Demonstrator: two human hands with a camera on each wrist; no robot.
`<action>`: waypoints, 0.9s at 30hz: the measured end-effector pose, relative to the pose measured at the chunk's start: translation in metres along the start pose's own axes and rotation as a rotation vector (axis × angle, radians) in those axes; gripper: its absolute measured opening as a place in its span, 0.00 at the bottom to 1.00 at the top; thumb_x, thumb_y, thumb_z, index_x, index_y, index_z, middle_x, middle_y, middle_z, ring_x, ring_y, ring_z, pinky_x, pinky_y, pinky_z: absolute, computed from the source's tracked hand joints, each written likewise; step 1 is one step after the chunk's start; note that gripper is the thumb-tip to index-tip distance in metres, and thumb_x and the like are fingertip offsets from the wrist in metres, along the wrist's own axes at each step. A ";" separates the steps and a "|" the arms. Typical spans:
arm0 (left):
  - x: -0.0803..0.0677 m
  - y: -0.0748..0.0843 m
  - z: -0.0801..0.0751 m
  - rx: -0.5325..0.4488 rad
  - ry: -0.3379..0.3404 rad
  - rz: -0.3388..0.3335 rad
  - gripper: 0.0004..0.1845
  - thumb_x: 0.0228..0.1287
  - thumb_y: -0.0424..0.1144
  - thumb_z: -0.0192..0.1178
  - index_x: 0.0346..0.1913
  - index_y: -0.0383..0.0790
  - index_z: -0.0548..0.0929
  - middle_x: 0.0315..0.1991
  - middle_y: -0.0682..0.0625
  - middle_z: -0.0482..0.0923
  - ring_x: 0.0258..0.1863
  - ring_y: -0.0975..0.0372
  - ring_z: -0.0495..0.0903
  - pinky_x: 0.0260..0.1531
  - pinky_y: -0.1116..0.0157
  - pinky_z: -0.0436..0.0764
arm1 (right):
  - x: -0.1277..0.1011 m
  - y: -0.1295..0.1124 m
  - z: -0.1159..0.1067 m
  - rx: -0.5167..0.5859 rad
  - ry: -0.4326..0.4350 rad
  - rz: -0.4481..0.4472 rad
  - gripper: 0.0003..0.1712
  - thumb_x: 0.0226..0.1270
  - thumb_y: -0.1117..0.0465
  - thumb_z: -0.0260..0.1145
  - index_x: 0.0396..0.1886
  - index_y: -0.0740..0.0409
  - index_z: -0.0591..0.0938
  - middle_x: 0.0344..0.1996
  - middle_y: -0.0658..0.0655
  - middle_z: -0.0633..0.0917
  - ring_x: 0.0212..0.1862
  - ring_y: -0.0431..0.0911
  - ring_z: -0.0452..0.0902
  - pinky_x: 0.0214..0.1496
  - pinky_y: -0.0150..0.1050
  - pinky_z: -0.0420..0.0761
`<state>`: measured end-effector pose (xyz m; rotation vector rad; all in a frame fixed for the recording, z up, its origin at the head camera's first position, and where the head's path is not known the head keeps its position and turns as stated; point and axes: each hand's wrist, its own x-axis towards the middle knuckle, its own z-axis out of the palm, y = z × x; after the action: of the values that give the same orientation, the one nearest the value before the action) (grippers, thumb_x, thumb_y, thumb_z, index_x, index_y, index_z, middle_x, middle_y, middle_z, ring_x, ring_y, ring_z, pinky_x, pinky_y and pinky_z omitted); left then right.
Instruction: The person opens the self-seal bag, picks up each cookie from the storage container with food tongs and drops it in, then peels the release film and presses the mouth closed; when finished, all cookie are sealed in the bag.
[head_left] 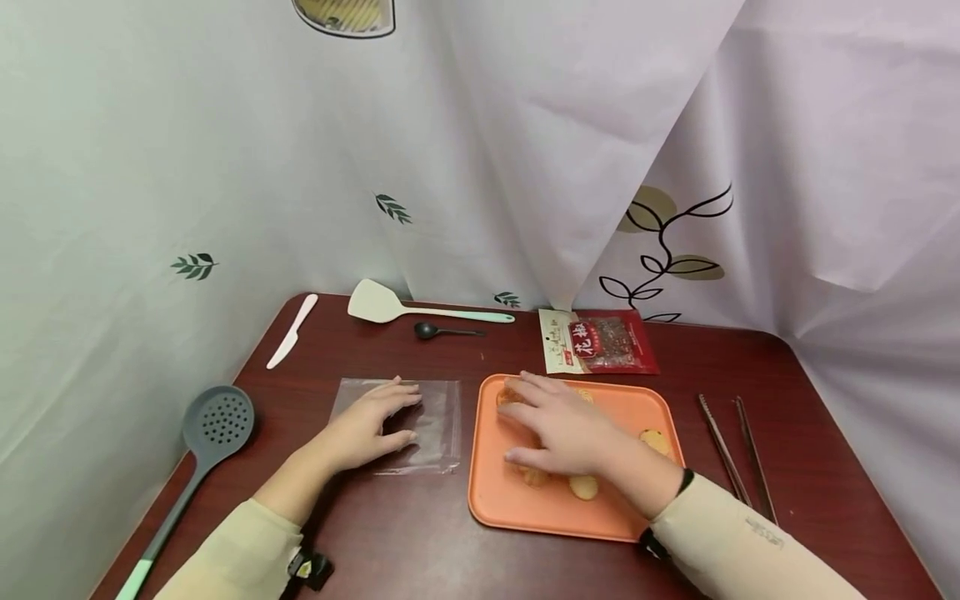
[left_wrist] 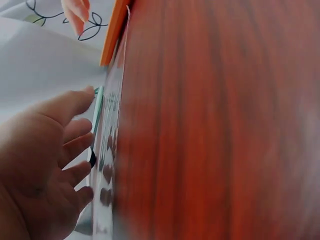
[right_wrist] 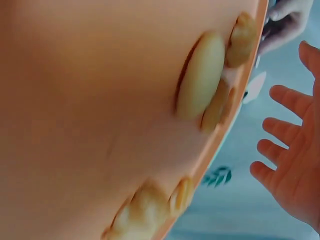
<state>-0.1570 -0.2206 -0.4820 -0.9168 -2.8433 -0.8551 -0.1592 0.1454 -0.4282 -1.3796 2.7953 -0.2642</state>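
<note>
Clear plastic zip bag (head_left: pixel 408 423) flat on the dark red wooden table (head_left: pixel 390 525), just left of the orange rectangular plastic tray (head_left: pixel 517 500). Left hand (head_left: pixel 369 425) resting on the bag, fingers straight and a little spread, nothing gripped; same hand (left_wrist: pixel 45 170) seen edge-on in the left wrist view, fingers relaxed beside the bag's rim (left_wrist: pixel 107 150). Right hand (head_left: pixel 566 425) spread palm-down over the tray's left half, fingers straight and apart, hovering over or touching the pale golden fried pieces (head_left: pixel 583 487), contact not clear from the head view; in the right wrist view the open fingers (right_wrist: pixel 285 150) apart from the tray, with the fried pieces (right_wrist: pixel 202 75) lying along the tray's edge (right_wrist: pixel 220 145). Further out, behind the tray, a red and white printed spice packet (head_left: pixel 597 342). To its left a small black spoon (head_left: pixel 442 331) and a cream spatula with a mint handle (head_left: pixel 420 307). Near the back left corner a white plastic knife (head_left: pixel 292 331). At the left edge a grey slotted ladle (head_left: pixel 202 450). Right of the tray a pair of long dark chopsticks (head_left: pixel 735 454). All around, a pale curtain with leaf prints (head_left: pixel 195 266).
</note>
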 end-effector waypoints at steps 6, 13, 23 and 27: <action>0.001 -0.004 0.016 -0.014 0.097 0.010 0.27 0.65 0.40 0.77 0.64 0.33 0.85 0.69 0.38 0.79 0.77 0.36 0.63 0.75 0.38 0.62 | 0.014 -0.016 0.013 0.004 -0.114 -0.033 0.43 0.76 0.27 0.58 0.78 0.48 0.75 0.81 0.62 0.65 0.83 0.61 0.54 0.82 0.59 0.56; 0.000 -0.007 0.027 0.013 0.138 0.012 0.26 0.65 0.39 0.76 0.64 0.34 0.86 0.68 0.40 0.80 0.76 0.38 0.67 0.74 0.37 0.63 | 0.032 -0.039 0.026 -0.041 -0.126 -0.039 0.44 0.76 0.26 0.56 0.79 0.49 0.74 0.82 0.58 0.65 0.83 0.58 0.54 0.83 0.60 0.55; -0.005 -0.010 0.030 0.027 0.151 0.075 0.26 0.63 0.39 0.78 0.63 0.37 0.87 0.67 0.42 0.82 0.74 0.39 0.71 0.72 0.35 0.65 | 0.046 -0.062 0.041 -0.056 -0.200 0.080 0.52 0.73 0.19 0.50 0.84 0.46 0.66 0.84 0.53 0.61 0.85 0.56 0.47 0.83 0.64 0.47; -0.004 -0.010 0.032 0.019 0.160 0.092 0.25 0.63 0.39 0.78 0.63 0.37 0.88 0.67 0.43 0.82 0.73 0.40 0.72 0.72 0.36 0.65 | 0.046 -0.061 0.044 -0.076 -0.194 0.087 0.52 0.73 0.19 0.49 0.85 0.45 0.66 0.84 0.52 0.61 0.85 0.57 0.46 0.83 0.65 0.47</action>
<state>-0.1552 -0.2127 -0.5148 -0.9234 -2.6477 -0.8494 -0.1351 0.0666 -0.4593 -1.2204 2.7201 -0.0206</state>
